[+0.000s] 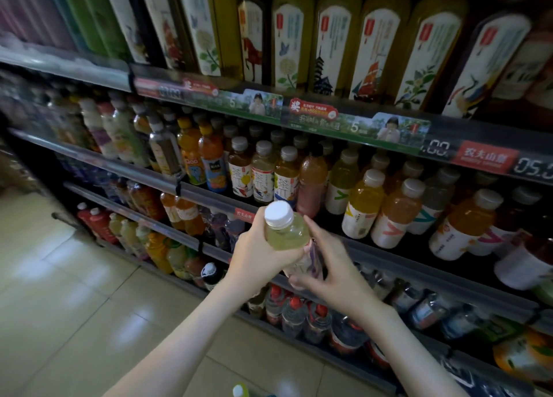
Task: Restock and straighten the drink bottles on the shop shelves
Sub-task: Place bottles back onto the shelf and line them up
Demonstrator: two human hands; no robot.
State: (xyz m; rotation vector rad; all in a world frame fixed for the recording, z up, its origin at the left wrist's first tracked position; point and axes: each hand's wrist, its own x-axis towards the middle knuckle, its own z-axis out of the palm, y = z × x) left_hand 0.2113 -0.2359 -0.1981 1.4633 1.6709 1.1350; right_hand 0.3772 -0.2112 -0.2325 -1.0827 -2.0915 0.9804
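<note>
Bottle (pixel 286 233) is held up in front of mid shelf (pixel 206 193). My left hand (pixel 257 254) wraps its shoulder, right hand (pixel 332 277) curls round label. Full, so prob. heavy; smooth plastic. Grip body, not cap.

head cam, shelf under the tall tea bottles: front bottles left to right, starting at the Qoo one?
Qoo bottle → blue-label orange juice → three white-capped tea bottles → dark-capped pink drink → pale green bottle → yellow bottle → orange bottle
</note>
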